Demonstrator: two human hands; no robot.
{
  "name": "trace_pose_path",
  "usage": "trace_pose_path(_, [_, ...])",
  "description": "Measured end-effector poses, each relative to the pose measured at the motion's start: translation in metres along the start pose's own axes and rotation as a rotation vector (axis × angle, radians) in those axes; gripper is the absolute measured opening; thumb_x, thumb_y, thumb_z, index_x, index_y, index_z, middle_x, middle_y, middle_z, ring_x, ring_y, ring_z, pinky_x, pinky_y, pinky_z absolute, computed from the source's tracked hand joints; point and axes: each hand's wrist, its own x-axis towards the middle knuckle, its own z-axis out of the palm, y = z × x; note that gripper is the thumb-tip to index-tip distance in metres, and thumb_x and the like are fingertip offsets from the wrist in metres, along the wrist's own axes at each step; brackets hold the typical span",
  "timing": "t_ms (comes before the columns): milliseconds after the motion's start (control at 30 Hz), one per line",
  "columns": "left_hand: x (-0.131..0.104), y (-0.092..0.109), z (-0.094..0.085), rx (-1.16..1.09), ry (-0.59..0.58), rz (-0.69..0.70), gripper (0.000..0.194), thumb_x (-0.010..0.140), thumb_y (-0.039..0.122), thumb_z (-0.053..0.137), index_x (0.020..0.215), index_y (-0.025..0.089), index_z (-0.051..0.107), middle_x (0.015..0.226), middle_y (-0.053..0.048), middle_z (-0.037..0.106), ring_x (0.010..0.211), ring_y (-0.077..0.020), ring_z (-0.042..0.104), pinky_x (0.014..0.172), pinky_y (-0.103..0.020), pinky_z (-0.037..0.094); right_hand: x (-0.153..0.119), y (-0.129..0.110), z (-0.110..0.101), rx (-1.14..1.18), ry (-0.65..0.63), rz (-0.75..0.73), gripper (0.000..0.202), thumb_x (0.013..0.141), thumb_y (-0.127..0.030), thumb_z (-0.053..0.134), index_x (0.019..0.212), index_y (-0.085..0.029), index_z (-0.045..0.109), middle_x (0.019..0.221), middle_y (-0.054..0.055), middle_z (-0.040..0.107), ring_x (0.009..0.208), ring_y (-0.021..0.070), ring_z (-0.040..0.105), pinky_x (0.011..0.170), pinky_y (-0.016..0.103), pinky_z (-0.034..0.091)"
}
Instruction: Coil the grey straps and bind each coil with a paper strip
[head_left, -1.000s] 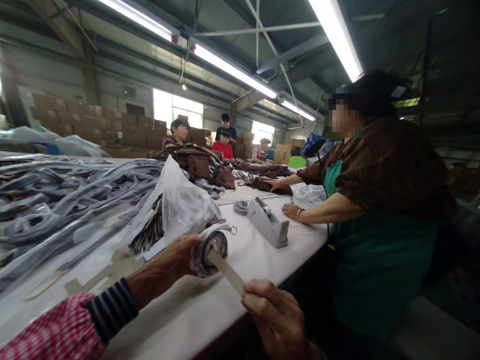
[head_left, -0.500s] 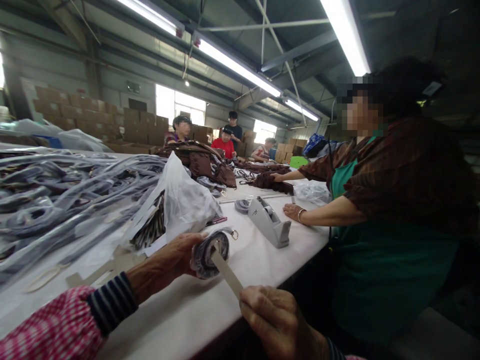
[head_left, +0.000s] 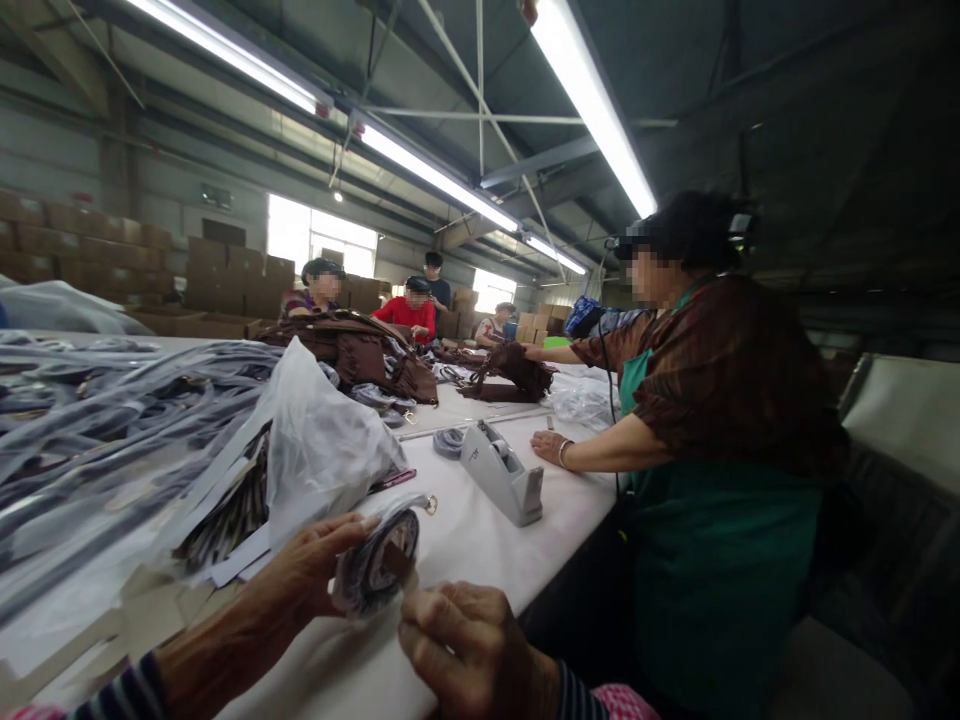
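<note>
In the head view, my left hand (head_left: 319,560) is closed around a coiled strap (head_left: 366,578) wrapped in clear plastic. A gold-coloured metal clip (head_left: 431,505) sticks out from the coil's top. My right hand (head_left: 469,635) pinches the near end of a thin flat strip (head_left: 400,565), whose other end lies against the middle of the coil. The strip's material I cannot make out. Both hands are above the near edge of the white table (head_left: 487,545). Just beyond the coil stands a grey tape dispenser (head_left: 499,475), with another coiled strap (head_left: 448,443) beside it.
Plastic-wrapped straps (head_left: 135,430) cover the table's left side. A white plastic bag (head_left: 319,430) stands over a stack of strips (head_left: 232,515). Beige card pieces (head_left: 146,615) lie near my left forearm. At right, a co-worker in a green apron (head_left: 712,570) handles a brown fringed bag (head_left: 517,372).
My right hand has come closer to the coil, and less of the strip shows between them. The view has swung right. The co-worker's brown bag now stands up higher from the table.
</note>
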Motion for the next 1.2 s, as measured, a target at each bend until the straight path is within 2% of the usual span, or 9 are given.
trace_pose_path(200, [-0.016, 0.016, 0.001, -0.011, 0.039, 0.011, 0.045, 0.074, 0.059, 0.083, 0.088, 0.018, 0.071, 0.076, -0.003, 0.068, 0.066, -0.0164, 0.058, 0.053, -0.024, 0.051, 0.009, -0.007, 0.004, 0.028, 0.115, 0.040, 0.025, 0.105, -0.016, 0.040, 0.107, -0.011, 0.065, 0.089, 0.012, 0.071, 0.075, 0.0176, 0.066, 0.065, 0.027, 0.058])
trace_pose_path(367, [-0.014, 0.014, 0.005, -0.048, -0.048, 0.006, 0.051, 0.069, 0.063, 0.085, 0.087, 0.017, 0.072, 0.074, -0.002, 0.067, 0.063, -0.0154, 0.055, 0.054, -0.025, 0.049, -0.001, 0.001, 0.006, 0.114, 0.077, 0.121, 0.024, 0.101, -0.009, 0.039, 0.110, -0.012, 0.062, 0.096, 0.015, 0.072, 0.082, 0.0197, 0.068, 0.072, 0.030, 0.060])
trace_pose_path(700, [-0.023, 0.010, 0.013, 0.134, -0.125, 0.117, 0.045, 0.079, 0.060, 0.077, 0.078, 0.017, 0.064, 0.070, 0.000, 0.063, 0.061, -0.0130, 0.048, 0.056, -0.023, 0.035, -0.002, 0.007, 0.013, 0.162, 0.029, 0.227, 0.025, 0.099, -0.004, 0.043, 0.108, -0.014, 0.064, 0.098, 0.011, 0.070, 0.084, 0.0161, 0.069, 0.074, 0.024, 0.058])
trace_pose_path(800, [-0.027, 0.016, 0.015, 0.307, -0.140, 0.232, 0.044, 0.082, 0.059, 0.073, 0.072, 0.017, 0.066, 0.070, -0.001, 0.063, 0.064, -0.0156, 0.050, 0.060, -0.026, 0.036, -0.001, 0.007, 0.018, 0.113, 0.022, 0.236, 0.022, 0.100, -0.006, 0.046, 0.096, -0.015, 0.065, 0.092, 0.009, 0.070, 0.078, 0.0150, 0.066, 0.071, 0.024, 0.056])
trace_pose_path(900, [-0.027, 0.010, 0.015, 0.600, 0.001, 0.434, 0.041, 0.081, 0.058, 0.072, 0.069, 0.019, 0.068, 0.071, -0.003, 0.065, 0.071, -0.0216, 0.056, 0.067, -0.030, 0.042, -0.005, 0.006, 0.028, 0.024, 0.007, 0.215, 0.019, 0.099, -0.008, 0.052, 0.091, -0.017, 0.066, 0.090, 0.008, 0.070, 0.082, 0.0170, 0.065, 0.073, 0.027, 0.057])
trace_pose_path(967, [-0.023, -0.005, 0.011, 0.756, 0.131, 0.542, 0.037, 0.081, 0.058, 0.071, 0.074, 0.022, 0.070, 0.075, -0.004, 0.068, 0.074, -0.0249, 0.059, 0.070, -0.034, 0.046, -0.011, 0.005, 0.037, -0.015, -0.011, 0.223, 0.016, 0.098, -0.009, 0.054, 0.094, -0.017, 0.068, 0.093, 0.009, 0.070, 0.087, 0.0192, 0.066, 0.076, 0.029, 0.057])
trace_pose_path(1033, [-0.018, -0.026, 0.003, 0.861, 0.183, 0.649, 0.033, 0.083, 0.058, 0.068, 0.082, 0.025, 0.073, 0.084, -0.006, 0.072, 0.080, -0.0281, 0.063, 0.077, -0.038, 0.050, -0.019, 0.004, 0.048, -0.016, -0.024, 0.260, 0.014, 0.096, -0.011, 0.056, 0.093, -0.018, 0.068, 0.099, 0.010, 0.070, 0.091, 0.0210, 0.065, 0.076, 0.030, 0.057])
trace_pose_path(1100, [-0.012, -0.047, -0.006, 0.945, 0.155, 0.792, 0.029, 0.087, 0.054, 0.064, 0.090, 0.027, 0.074, 0.093, -0.007, 0.074, 0.088, -0.0304, 0.065, 0.091, -0.045, 0.050, -0.026, 0.005, 0.057, 0.013, -0.040, 0.316, 0.013, 0.095, -0.013, 0.059, 0.086, -0.018, 0.066, 0.101, 0.009, 0.069, 0.091, 0.0212, 0.065, 0.073, 0.029, 0.057])
trace_pose_path(1200, [-0.006, -0.066, -0.016, 1.042, 0.093, 0.938, 0.022, 0.093, 0.045, 0.058, 0.100, 0.029, 0.071, 0.101, -0.007, 0.075, 0.096, -0.0295, 0.067, 0.110, -0.053, 0.039, -0.031, 0.007, 0.062, 0.050, -0.085, 0.366, 0.016, 0.095, -0.014, 0.061, 0.080, -0.018, 0.064, 0.094, 0.006, 0.070, 0.086, 0.0197, 0.064, 0.071, 0.028, 0.055])
